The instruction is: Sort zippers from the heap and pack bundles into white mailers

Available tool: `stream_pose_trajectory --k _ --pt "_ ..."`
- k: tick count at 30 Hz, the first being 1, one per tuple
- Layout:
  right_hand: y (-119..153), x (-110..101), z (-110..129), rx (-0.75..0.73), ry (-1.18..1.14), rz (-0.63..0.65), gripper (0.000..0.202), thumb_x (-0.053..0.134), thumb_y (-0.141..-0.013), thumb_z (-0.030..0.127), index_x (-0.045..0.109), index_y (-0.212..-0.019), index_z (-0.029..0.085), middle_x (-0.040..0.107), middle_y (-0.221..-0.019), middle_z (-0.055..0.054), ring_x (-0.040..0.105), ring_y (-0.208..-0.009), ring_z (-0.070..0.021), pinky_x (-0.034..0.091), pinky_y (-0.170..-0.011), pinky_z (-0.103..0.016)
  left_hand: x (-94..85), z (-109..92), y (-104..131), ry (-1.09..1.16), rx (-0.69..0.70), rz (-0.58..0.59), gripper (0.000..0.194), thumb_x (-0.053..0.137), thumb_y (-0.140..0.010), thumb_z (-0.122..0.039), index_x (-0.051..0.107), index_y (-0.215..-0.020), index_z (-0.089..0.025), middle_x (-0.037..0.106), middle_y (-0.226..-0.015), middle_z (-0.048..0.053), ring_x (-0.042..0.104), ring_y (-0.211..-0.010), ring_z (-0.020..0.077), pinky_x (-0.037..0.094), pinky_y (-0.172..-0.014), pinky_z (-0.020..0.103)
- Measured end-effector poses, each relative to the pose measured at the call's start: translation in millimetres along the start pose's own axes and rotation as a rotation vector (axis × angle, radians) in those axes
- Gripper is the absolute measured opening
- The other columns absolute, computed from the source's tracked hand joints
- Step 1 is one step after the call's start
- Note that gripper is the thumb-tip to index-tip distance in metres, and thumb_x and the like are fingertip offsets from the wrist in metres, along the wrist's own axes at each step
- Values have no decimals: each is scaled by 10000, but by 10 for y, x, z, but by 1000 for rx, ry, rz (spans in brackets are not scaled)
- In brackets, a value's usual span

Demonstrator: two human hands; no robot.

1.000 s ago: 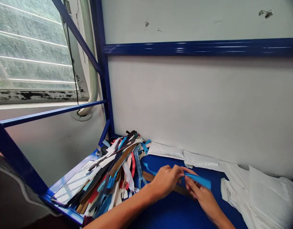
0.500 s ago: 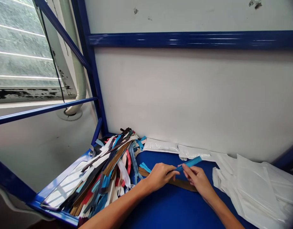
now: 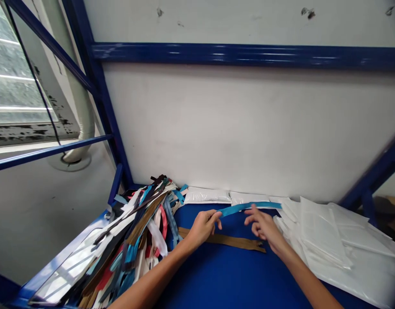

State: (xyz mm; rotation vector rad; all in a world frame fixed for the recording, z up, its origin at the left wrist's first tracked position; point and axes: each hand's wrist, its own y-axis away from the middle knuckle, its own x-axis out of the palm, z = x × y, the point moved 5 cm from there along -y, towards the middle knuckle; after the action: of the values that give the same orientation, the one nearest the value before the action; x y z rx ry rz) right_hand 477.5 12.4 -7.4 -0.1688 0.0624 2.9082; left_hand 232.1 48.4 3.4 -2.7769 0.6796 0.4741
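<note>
A bright blue zipper (image 3: 237, 208) stretches above the blue tabletop, its far end reaching past my right hand. My left hand (image 3: 204, 223) pinches its near end between thumb and fingers. Under the strip, my right hand (image 3: 262, 225) has its fingers apart, the index fingertip close to the zipper; whether it touches I cannot tell. Below both hands a brown zipper (image 3: 232, 241) lies flat across the table, its left part partly hidden by my left hand.
A heap of mixed-colour zippers (image 3: 136, 231) covers the left side, beside a clear plastic sheet (image 3: 67, 268). White packets (image 3: 206, 195) line the wall. Clear plastic bags (image 3: 326, 236) are piled at right. A blue metal frame (image 3: 116, 141) borders the table.
My right hand has let go of the blue zipper and its fingers have spread. The zipper now extends longer to the right. The view has shifted right, showing more of the brown zipper.
</note>
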Motion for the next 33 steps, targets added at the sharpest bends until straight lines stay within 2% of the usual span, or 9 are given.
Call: stream_pose_trajectory --k 3,6,11,16,20,23,26,29,33 --pt "188 469 -11 -110 179 292 663 573 -950 811 705 -955 162 721 -776 -44 469 -450 -90 340 -471 -261 45 2 34 -259 70 -9 527 406 -1111 -515 603 -736 -202 657 -655 2 569 -586 146 391 -659 255" --pt "328 675 27 -209 169 411 571 562 -1011 740 682 -932 187 680 -747 -2 466 -515 -97 389 -568 -272 130 -33 87 -432 177 52 458 386 -1131 -443 587 -787 -215 711 -770 8 615 -682 161 364 -668 259" --pt "399 631 112 -203 175 513 519 646 -976 724 661 -986 205 707 -837 -15 481 -602 -121 390 -610 -280 193 -119 167 -364 276 134 588 271 -1153 -543 650 -842 -218 721 -828 12 637 -732 162 389 -706 255" --pt "440 586 198 -222 271 580 485 639 -1004 677 676 -883 208 725 -798 -22 520 -616 -138 385 -616 -283 234 -132 189 -256 303 252 647 231 -1142 -608 680 -896 -214 748 -870 21 655 -756 158 423 -754 247" --pt "377 506 190 -155 160 570 505 663 -983 680 673 -838 197 666 -679 -2 446 -560 -120 333 -566 -267 184 -106 132 -328 279 172 651 249 -1123 -644 607 -805 -203 640 -725 9 568 -665 156 381 -695 269" --pt "345 478 161 -107 117 545 497 723 -939 675 692 -837 189 641 -654 11 420 -536 -110 294 -535 -257 191 -107 131 -287 231 207 607 276 -1130 -608 597 -810 -205 628 -720 -2 572 -671 154 391 -693 266" --pt "376 523 180 -162 183 513 480 755 -922 654 700 -816 190 672 -678 -6 524 -598 -139 363 -579 -269 222 -124 167 -299 203 228 561 299 -1134 -579 605 -844 -210 662 -767 5 610 -714 166 404 -705 271" --pt "426 577 217 -214 239 489 464 722 -955 638 683 -813 198 694 -704 -13 573 -628 -157 420 -618 -284 249 -141 192 -406 218 189 493 376 -1119 -589 599 -883 -218 688 -809 9 626 -730 183 386 -697 287" --pt "472 619 248 -253 313 566 390 646 -1025 571 693 -885 210 773 -857 -38 627 -674 -165 477 -671 -296 253 -137 186 -521 234 147 525 226 -1163 -477 577 -864 -226 690 -831 21 636 -731 188 379 -696 293"
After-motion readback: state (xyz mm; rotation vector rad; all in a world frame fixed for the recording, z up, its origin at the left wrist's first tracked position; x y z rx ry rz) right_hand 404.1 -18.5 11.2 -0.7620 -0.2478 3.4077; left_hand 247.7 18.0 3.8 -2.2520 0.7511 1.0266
